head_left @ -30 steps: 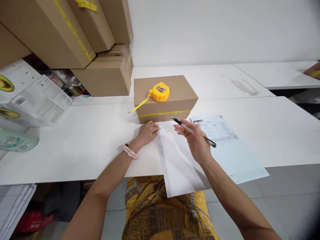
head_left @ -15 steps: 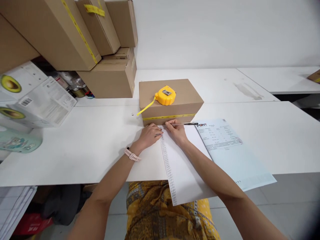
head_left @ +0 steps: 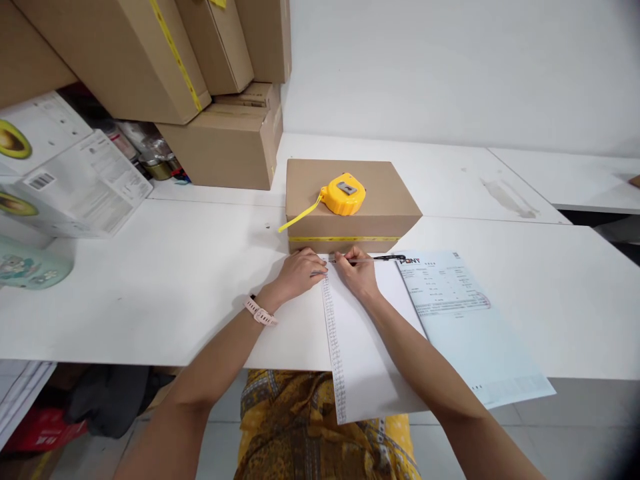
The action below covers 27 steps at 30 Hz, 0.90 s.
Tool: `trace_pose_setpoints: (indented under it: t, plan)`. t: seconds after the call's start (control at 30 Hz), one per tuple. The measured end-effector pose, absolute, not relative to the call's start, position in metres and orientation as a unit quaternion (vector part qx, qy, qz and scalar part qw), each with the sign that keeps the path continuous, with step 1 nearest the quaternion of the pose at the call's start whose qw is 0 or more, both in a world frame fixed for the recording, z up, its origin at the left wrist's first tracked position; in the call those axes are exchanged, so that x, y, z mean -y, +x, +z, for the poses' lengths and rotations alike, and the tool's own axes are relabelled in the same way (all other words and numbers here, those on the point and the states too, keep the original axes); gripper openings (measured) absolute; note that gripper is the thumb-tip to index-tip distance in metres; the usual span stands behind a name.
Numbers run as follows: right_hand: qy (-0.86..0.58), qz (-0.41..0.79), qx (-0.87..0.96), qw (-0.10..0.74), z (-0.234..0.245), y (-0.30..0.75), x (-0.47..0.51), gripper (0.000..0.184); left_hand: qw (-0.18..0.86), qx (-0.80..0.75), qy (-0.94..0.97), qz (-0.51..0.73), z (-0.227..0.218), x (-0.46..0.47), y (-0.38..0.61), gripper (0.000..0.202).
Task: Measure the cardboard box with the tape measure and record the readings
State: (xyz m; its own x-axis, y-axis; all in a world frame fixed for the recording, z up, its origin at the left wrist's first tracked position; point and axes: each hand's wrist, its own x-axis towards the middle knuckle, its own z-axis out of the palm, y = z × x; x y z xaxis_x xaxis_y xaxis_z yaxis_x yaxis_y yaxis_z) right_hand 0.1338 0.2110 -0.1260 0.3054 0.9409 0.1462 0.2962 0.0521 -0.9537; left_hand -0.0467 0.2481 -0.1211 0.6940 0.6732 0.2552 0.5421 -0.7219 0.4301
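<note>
My right hand (head_left: 359, 273) is closed round a slim pen (head_left: 387, 258) with a black end, its tip at the top of a white page of the spiral notebook (head_left: 363, 347). My left hand (head_left: 301, 275) rests at the notebook's top left corner, fingers curled. A thin greyish sliver pokes out from them, too small to name. Right behind both hands stands a closed cardboard box (head_left: 345, 227) with a yellow tape strip. On top of it lies a yellow tape measure (head_left: 345, 195) with its strap hanging forward. A printed bluish sheet (head_left: 465, 333) lies right of the page.
Stacked cardboard boxes (head_left: 220, 147) fill the back left of the white table (head_left: 165, 293). White cartons with avocado pictures (head_left: 85, 180) and a pale green container (head_left: 33, 263) stand at the left. Notebook and printed sheet overhang the table's front edge.
The view has shifted slightly, so the box, tape measure and papers appear a little lower and further right. Both hands keep nearly the same places at the notebook's top, pen still held.
</note>
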Motion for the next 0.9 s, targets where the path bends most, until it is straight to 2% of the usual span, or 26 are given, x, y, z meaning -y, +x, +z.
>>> trace_pose_setpoints:
  t: [0.47, 0.73, 0.9]
  plan:
    - [-0.602, 0.305, 0.521, 0.523, -0.135, 0.135, -0.214, 0.041, 0.179, -0.364, 0.891, 0.205, -0.12, -0.248, -0.047, 0.013]
    - [-0.603, 0.307, 0.527, 0.514, -0.136, 0.135, -0.215, 0.04, 0.281, -0.437, 0.826, 0.219, -0.108, -0.244, -0.047, 0.032]
    - [-0.601, 0.303, 0.529, 0.517, -0.134, 0.134, -0.214, 0.039, 0.297, -0.449, 0.816, 0.212, -0.106, -0.245, -0.046, 0.028]
